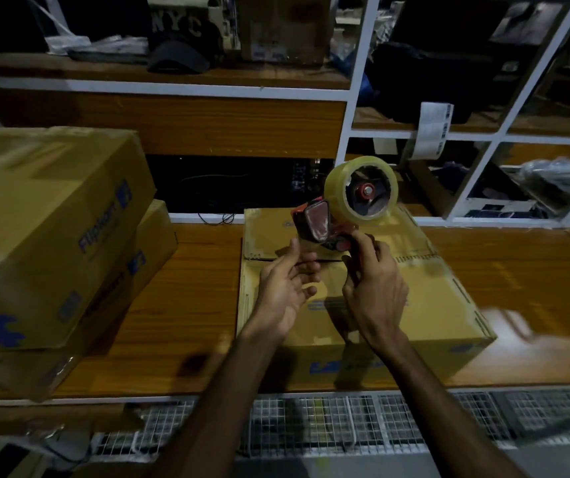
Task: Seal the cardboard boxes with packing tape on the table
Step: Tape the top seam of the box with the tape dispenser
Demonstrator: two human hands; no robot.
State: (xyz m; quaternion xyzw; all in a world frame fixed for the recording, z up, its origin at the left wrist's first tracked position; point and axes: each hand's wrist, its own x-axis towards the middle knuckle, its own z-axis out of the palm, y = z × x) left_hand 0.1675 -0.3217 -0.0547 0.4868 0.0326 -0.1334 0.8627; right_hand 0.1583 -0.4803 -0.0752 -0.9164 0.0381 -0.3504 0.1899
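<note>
A brown cardboard box (425, 305) lies in the middle of the wooden table (187, 305), its top flaps closed with a dark seam across them. My right hand (371, 291) grips the handle of a red tape dispenser (325, 224) above the box. A roll of clear packing tape (337, 181) sits on the dispenser, tilted up and away. My left hand (283, 288) hovers just left of the dispenser, palm turned up, fingers loosely spread and holding nothing.
Two larger printed cardboard boxes (45, 215) are stacked at the table's left. A white-framed shelf unit (356, 98) with caps, bags and a box stands behind. A wire mesh rack (345, 422) runs below the table's front edge.
</note>
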